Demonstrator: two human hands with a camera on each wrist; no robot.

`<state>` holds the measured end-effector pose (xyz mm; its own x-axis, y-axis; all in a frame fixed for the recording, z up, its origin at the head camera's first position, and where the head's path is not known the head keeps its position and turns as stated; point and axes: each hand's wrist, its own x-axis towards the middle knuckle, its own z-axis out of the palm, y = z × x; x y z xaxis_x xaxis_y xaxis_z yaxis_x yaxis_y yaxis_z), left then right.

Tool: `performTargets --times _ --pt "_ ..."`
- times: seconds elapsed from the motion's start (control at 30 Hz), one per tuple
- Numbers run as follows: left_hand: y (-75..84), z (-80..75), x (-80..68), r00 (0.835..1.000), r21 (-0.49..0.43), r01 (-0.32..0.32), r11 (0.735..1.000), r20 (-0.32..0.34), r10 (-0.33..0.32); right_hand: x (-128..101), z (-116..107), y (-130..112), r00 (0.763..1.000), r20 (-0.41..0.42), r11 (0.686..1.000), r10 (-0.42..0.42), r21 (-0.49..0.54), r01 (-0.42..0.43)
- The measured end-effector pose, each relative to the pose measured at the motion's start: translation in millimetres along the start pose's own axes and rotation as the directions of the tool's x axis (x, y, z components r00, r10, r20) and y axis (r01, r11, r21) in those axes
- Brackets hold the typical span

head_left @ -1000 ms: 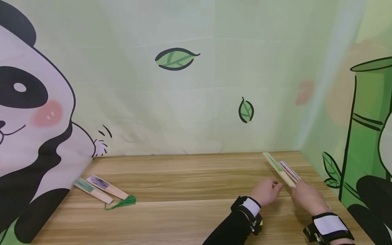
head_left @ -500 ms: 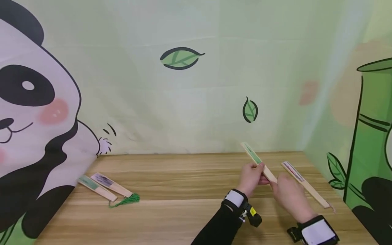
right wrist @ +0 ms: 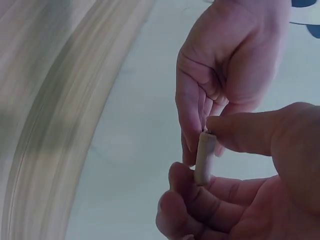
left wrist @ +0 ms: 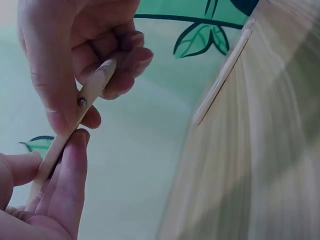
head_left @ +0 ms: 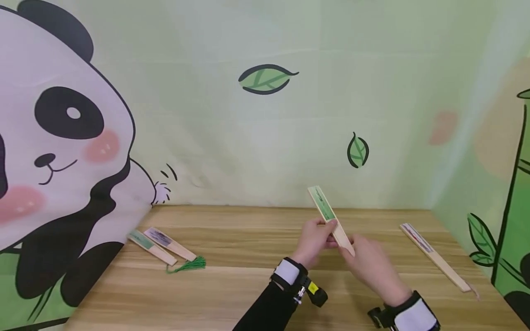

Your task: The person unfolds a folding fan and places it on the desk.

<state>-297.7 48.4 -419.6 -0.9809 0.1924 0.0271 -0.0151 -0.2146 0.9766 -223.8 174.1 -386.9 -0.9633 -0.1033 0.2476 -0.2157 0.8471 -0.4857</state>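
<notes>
Both hands hold a closed folding fan (head_left: 330,219) with a green face and pale wooden ribs, tilted up and to the left above the table (head_left: 248,285). My left hand (head_left: 320,231) grips it at mid-length. My right hand (head_left: 352,248) pinches its lower pivot end. In the left wrist view the fan (left wrist: 85,107) runs between my left fingers (left wrist: 70,170) below and the right hand (left wrist: 80,45) above. In the right wrist view the fan's end (right wrist: 204,157) sits between my right thumb and fingers, the left hand (right wrist: 225,75) behind.
A second closed fan (head_left: 434,256) lies on the table at the right, near the side wall. Two more closed fans (head_left: 162,245) with a green tassel (head_left: 188,265) lie at the left. A printed panda and bamboo backdrop (head_left: 265,115) encloses the table.
The green fan has been lifted off the table beside the other right-hand fan and carried left and up. Both hands now hold it. The view has shifted left.
</notes>
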Motion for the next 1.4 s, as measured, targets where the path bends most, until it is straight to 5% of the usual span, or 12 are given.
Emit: performTargets --times 0.4,0.8,1.07,1.4 --pt "29.3 -63.2 -28.8 0.997 0.075 -0.042 0.996 0.068 0.037 13.2 13.5 -42.1 0.987 0.16 0.974 -0.036 0.226 -0.002" --pt "48.5 -115.0 -57.3 0.994 0.146 -0.059 0.988 0.1 0.045 26.8 36.4 -71.8 0.955 0.287 0.831 -0.069 0.547 -0.104" --pt "50.7 -126.1 -60.1 0.994 0.157 -0.049 0.986 0.106 0.033 33.0 47.9 -82.4 0.958 0.286 0.733 -0.026 0.657 -0.176" --pt "43.7 -119.4 -55.2 0.999 0.1 -0.051 0.994 0.005 0.051 34.7 51.2 -81.2 0.964 0.263 0.676 0.03 0.705 -0.213"
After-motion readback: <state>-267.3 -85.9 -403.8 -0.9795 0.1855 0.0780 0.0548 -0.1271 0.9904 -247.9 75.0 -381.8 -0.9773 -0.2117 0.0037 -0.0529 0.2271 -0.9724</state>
